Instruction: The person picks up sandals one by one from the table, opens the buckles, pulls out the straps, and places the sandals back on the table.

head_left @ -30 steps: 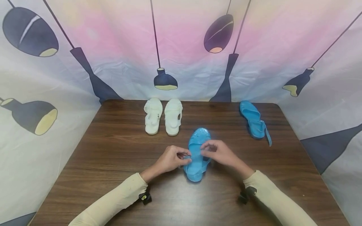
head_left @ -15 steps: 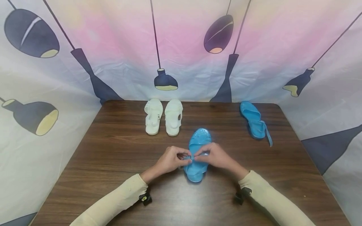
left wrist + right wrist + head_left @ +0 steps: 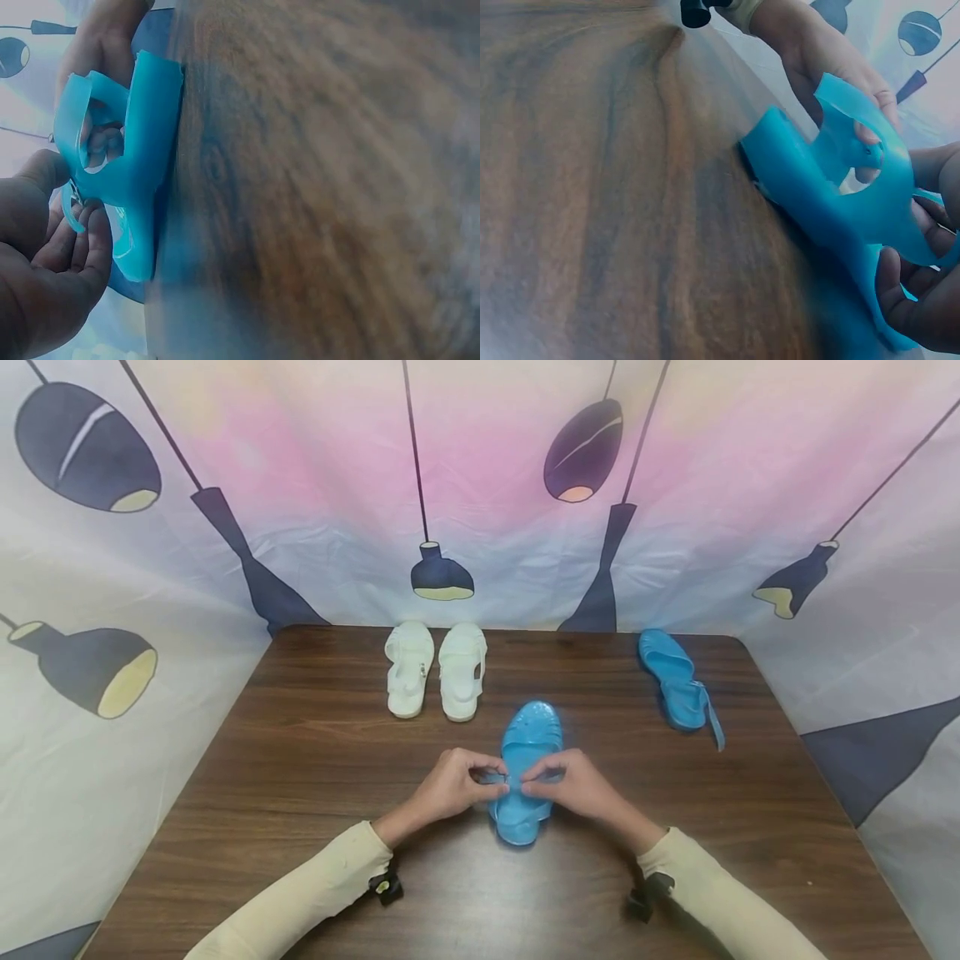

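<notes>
A blue jelly sandal (image 3: 531, 727) lies near the middle of the table, toe pointing away. My left hand (image 3: 452, 783) pinches the small metal buckle (image 3: 76, 193) at the sandal's left side between thumb and fingers. From the other side my right hand (image 3: 579, 783) comes over the sandal, thumb and forefinger close together near the buckle. In the right wrist view the curled fingers of that hand lie around the ankle strap (image 3: 900, 202). A short strap end (image 3: 73, 216) hangs by the left fingers in the left wrist view.
Two white sandals (image 3: 460, 689) stand side by side at the back of the brown wooden table (image 3: 315, 727). Another blue sandal (image 3: 681, 697), its strap hanging loose, lies at the back right. A lamp-patterned cloth (image 3: 337, 460) hangs behind the table.
My right hand moved left toward the buckle, then drew slightly back to the right and nearer me. The left hand keeps its hold, and the sandal has barely moved.
</notes>
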A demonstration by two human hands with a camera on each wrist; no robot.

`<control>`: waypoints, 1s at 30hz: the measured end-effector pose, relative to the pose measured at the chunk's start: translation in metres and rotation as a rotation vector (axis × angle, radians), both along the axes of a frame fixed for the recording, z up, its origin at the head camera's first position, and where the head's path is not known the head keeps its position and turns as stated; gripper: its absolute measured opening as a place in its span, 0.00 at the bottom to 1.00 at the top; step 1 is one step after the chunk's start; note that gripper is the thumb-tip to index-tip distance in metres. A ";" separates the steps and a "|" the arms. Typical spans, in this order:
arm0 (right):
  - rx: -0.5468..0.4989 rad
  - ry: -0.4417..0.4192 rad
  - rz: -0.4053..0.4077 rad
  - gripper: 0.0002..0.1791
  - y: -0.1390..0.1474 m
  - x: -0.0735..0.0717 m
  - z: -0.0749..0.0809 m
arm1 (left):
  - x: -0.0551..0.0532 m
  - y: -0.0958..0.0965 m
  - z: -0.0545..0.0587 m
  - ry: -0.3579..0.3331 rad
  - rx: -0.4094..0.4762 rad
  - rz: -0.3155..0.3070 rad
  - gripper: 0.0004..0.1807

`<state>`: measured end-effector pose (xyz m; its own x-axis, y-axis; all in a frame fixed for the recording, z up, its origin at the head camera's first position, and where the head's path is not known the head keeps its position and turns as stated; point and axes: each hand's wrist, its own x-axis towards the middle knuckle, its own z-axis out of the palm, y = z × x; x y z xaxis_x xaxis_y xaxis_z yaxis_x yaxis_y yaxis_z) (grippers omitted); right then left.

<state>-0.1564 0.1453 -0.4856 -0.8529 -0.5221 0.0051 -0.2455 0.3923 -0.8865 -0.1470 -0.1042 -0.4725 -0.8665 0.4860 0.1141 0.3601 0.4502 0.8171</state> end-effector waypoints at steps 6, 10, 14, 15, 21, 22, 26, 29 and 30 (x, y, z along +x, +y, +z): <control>-0.004 0.023 -0.034 0.07 0.010 -0.003 0.004 | 0.000 0.000 -0.001 -0.027 0.021 0.000 0.08; 0.001 0.016 -0.045 0.05 0.017 -0.004 0.007 | -0.001 0.000 -0.001 -0.043 0.033 0.004 0.08; 0.005 0.030 -0.058 0.05 0.023 -0.005 0.008 | -0.002 0.000 -0.001 -0.050 0.038 0.010 0.09; 0.003 0.035 -0.060 0.05 0.025 -0.004 0.009 | -0.002 0.000 0.000 -0.051 0.039 0.011 0.09; -0.012 0.047 -0.061 0.07 0.030 -0.002 0.012 | -0.001 0.001 0.001 -0.056 0.037 0.014 0.09; -0.016 0.046 -0.063 0.07 0.031 -0.002 0.012 | -0.001 0.001 0.001 -0.060 0.036 0.015 0.09; -0.029 0.039 -0.078 0.08 0.034 -0.001 0.014 | -0.001 0.001 0.001 -0.070 0.033 0.020 0.09; -0.034 0.038 -0.122 0.09 0.037 -0.002 0.015 | -0.001 0.001 0.001 -0.070 0.032 0.032 0.09; -0.035 0.039 -0.142 0.10 0.039 -0.002 0.016 | -0.001 0.000 0.001 -0.070 0.031 0.037 0.09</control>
<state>-0.1587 0.1841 -0.4699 -0.9171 -0.3947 0.0555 -0.2237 0.3945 -0.8912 -0.1475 -0.1038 -0.4716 -0.8900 0.4509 0.0671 0.2851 0.4359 0.8537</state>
